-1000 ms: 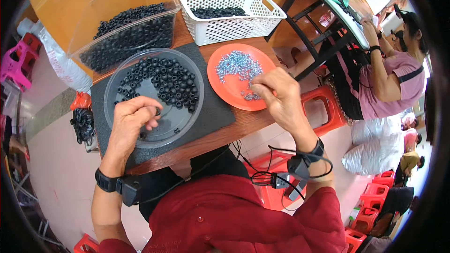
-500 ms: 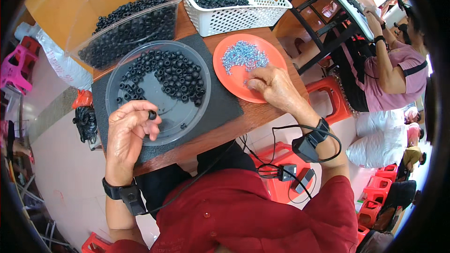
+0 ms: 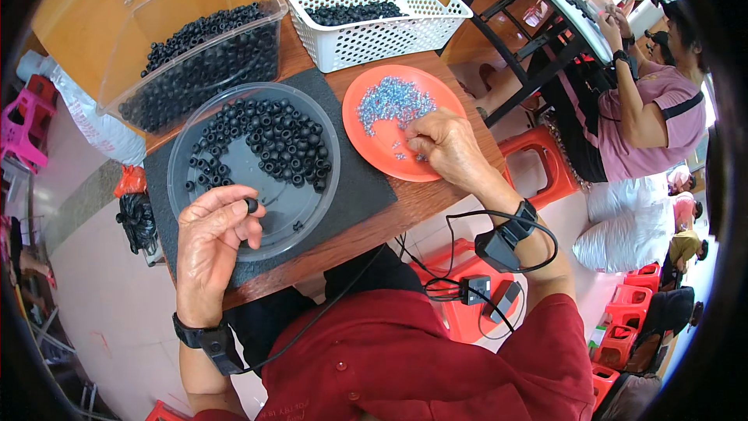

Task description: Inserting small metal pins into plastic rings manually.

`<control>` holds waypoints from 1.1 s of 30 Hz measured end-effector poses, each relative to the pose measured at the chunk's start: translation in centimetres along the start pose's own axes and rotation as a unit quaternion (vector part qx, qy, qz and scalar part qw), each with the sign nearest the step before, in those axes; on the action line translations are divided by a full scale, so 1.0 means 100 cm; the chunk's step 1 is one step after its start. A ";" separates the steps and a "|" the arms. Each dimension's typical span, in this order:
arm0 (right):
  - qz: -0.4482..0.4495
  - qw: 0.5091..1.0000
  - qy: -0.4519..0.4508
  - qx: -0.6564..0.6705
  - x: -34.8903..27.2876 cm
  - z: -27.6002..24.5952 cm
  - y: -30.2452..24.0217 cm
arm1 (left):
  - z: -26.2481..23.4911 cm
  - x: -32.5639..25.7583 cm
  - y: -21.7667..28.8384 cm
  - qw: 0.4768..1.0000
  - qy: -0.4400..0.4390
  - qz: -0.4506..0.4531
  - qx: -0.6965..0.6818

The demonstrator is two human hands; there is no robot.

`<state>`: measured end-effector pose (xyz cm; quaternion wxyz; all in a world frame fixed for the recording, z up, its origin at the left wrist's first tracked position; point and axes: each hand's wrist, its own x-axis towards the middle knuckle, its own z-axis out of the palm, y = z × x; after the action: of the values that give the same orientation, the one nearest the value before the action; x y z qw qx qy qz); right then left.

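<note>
Brown table (image 3: 425, 196) stands above pale floor (image 3: 97, 304), left hand (image 3: 210, 245) gripping a black bead (image 3: 251, 205), right hand (image 3: 450, 148) curled, its hold unclear.

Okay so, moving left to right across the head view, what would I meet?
Magenta stool → black plastic bag → round clear tub holding black pieces → orange plate with small shiny pieces → red stool beyond the plate → co-worker's pink shirt.
</note>
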<state>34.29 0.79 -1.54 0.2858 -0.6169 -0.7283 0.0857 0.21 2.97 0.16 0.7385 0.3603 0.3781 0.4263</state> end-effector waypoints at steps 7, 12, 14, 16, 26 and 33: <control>0.048 0.994 -0.026 0.090 0.006 0.003 -0.004 | 0.003 -0.003 -0.001 0.998 0.001 0.033 0.059; 0.035 0.997 -0.009 0.064 0.001 0.001 0.004 | 0.003 -0.004 -0.004 0.996 -0.006 0.062 0.068; -0.022 0.999 0.034 -0.008 0.002 -0.001 0.008 | 0.005 -0.005 -0.004 0.996 -0.009 0.062 0.070; -0.044 0.997 0.036 -0.045 0.002 -0.002 0.015 | 0.006 -0.006 -0.003 0.996 -0.016 0.054 0.064; -0.040 0.993 0.075 0.080 0.007 0.008 0.003 | 0.001 -0.006 -0.007 0.997 -0.001 0.042 0.072; -0.061 0.997 0.020 -0.044 -0.003 0.004 0.016 | 0.002 -0.006 -0.006 0.997 0.000 0.040 0.067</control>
<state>35.51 0.93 -2.73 0.2776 -0.5850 -0.7617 0.0237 0.36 2.21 -0.09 0.6950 0.4240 0.3914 0.4290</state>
